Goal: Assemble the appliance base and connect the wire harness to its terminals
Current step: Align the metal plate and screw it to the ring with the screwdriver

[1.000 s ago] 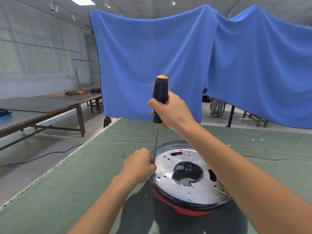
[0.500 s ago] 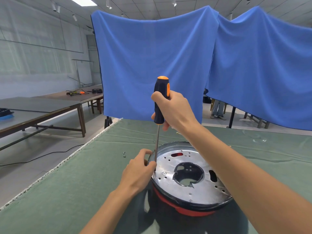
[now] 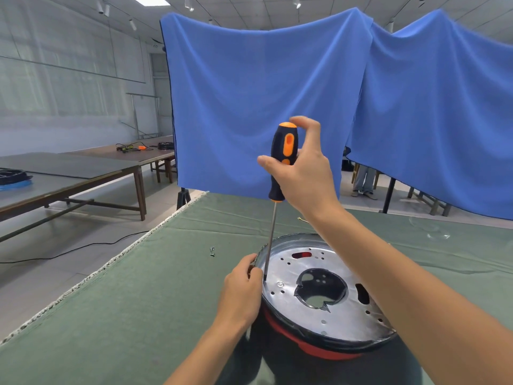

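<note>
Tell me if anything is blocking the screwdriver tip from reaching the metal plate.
Nothing visible does. The screwdriver tip sits on the metal plate near its left edge, with the left hand fingers right beside the shaft.

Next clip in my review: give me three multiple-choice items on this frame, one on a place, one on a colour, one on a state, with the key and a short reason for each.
1. Where does the screwdriver tip meet the metal plate?
A. near its left rim
B. in the central opening
C. at its right rim

2. What colour is the base under the plate?
A. blue
B. red
C. yellow

3. How does the right hand hold the handle?
A. fist closed over the top
B. not touching it
C. loosely, with fingers partly lifted

Key: 1 A, the shaft comes down beside the left hand at the rim. 2 B, a red band shows below the plate. 3 C, thumb and upper fingers stand off the handle.
</note>
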{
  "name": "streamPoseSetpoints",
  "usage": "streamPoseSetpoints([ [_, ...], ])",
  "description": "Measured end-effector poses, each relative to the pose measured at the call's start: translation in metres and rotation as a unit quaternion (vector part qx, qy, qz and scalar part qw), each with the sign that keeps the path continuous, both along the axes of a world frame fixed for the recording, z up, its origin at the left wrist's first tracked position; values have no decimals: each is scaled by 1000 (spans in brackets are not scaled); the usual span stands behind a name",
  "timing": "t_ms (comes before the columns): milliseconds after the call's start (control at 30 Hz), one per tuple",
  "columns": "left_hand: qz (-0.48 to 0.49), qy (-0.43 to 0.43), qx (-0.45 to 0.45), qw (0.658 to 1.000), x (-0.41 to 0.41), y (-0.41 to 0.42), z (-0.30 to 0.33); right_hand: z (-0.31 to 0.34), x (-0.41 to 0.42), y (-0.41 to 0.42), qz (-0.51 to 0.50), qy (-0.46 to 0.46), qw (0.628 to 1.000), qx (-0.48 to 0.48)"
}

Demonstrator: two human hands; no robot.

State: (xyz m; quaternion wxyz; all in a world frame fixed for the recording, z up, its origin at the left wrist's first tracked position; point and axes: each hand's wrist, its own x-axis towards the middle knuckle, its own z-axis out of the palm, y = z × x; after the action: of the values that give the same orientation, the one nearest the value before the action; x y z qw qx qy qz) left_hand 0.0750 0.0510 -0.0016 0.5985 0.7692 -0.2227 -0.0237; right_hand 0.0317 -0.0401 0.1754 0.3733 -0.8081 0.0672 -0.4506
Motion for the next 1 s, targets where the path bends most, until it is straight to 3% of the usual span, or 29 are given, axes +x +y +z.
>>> streamPoseSetpoints([
  [100,5,-12,-3,1000,-6,-1,2,2,-4,2,10,29,999,-37],
  [233,-7,-15,-23,1000,-6,2,1,9,-6,4,26,41,999,-12],
  [400,-6,-12,-29,999,-6,2,0,20,-9,3,-70,1,994,-89],
  [700,17,7,-36,999,-4,1,-4,29,-13,8,-20,123,985,-118],
  [800,12,-3,-33,999,-4,2,-3,42,-16,9,-62,159,967,-189],
  [933,10,-6,-30,999,-5,4,0,53,-17,13,-212,188,908,-308],
  [1000,8,-10,-29,999,-5,4,-1,56,-16,16,-184,235,906,-302],
])
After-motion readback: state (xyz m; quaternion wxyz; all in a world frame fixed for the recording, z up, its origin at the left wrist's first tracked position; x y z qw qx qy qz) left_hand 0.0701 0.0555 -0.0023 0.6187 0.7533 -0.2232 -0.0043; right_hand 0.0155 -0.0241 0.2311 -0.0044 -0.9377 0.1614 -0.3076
